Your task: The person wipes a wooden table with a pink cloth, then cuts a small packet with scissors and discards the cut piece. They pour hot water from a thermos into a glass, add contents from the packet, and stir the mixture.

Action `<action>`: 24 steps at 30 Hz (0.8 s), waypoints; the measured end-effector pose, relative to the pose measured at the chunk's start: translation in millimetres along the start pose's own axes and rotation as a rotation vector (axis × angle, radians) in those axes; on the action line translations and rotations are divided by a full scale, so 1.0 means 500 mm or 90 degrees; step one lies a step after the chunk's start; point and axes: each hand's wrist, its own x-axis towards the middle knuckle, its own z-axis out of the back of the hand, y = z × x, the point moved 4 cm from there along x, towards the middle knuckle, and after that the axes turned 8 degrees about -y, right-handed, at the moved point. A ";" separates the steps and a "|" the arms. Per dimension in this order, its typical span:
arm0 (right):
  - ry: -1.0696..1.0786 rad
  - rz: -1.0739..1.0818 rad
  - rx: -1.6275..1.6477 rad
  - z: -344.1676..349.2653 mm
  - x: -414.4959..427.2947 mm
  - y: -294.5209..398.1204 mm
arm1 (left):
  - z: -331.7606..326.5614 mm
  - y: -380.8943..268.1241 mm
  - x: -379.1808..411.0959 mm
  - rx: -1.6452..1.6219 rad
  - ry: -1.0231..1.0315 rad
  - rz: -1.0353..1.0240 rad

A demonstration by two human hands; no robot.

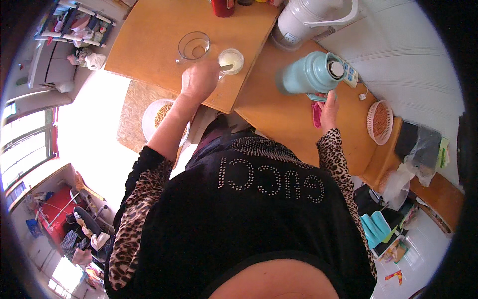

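Observation:
My left hand [200, 79] grips the handle of a metal spoon [227, 67]. The spoon's tip reaches into a small glass cup [242, 64] holding a pale, whitish substance. Beside that cup, to the left, stands a clear glass mug [194, 45] that seems to hold clear liquid. Over at the right, my right hand [329, 111] holds the side handle of a light-blue vacuum flask [304, 74]. The flask has a pale stopper [336, 69] in its mouth. A pink cloth [316, 114] lies next to my right hand.
Both wooden tables [149, 45] meet at an angle before me. A white electric air pot [317, 17], a power strip [350, 74] and a pink-white basket [380, 122] line the wall side. Under my left forearm sits a bowl of beans [163, 114]. A red container [223, 8] stands at the far edge.

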 end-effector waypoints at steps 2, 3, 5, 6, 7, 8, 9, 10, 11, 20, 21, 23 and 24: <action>-0.002 0.001 -0.020 -0.002 -0.004 0.003 | -0.016 0.004 -0.028 -0.029 -0.007 0.018; -0.004 0.001 -0.030 -0.002 -0.006 0.006 | -0.024 0.007 -0.039 -0.022 -0.009 0.014; 0.004 -0.012 -0.028 -0.004 -0.009 0.009 | -0.040 0.011 -0.055 -0.006 -0.011 0.005; 0.006 -0.019 -0.025 -0.004 -0.008 0.010 | -0.041 0.010 -0.059 -0.016 -0.018 0.002; 0.015 0.005 -0.032 -0.001 -0.002 0.006 | -0.043 0.010 -0.058 -0.020 -0.039 -0.009; 0.023 0.028 -0.039 0.006 0.007 -0.004 | -0.046 0.011 -0.058 -0.024 -0.060 -0.020; 0.034 0.050 -0.046 0.004 0.008 -0.004 | -0.042 0.010 -0.059 -0.026 -0.080 -0.029; 0.041 0.021 -0.039 0.006 0.009 -0.009 | -0.038 0.008 -0.057 -0.013 -0.098 -0.041; 0.047 -0.009 -0.032 0.009 0.009 -0.014 | -0.033 0.005 -0.053 -0.001 -0.115 -0.053; -0.137 -0.022 -0.052 0.002 -0.023 0.015 | -0.006 0.000 -0.015 0.003 -0.128 -0.072; -0.158 -0.030 -0.056 0.005 -0.017 0.009 | -0.009 -0.001 -0.006 0.018 -0.097 -0.075; -0.197 -0.019 -0.043 0.018 -0.021 -0.005 | 0.002 -0.001 0.009 0.015 -0.109 -0.060; -0.214 -0.012 -0.039 0.021 -0.025 -0.007 | 0.005 0.001 0.017 0.013 -0.116 -0.050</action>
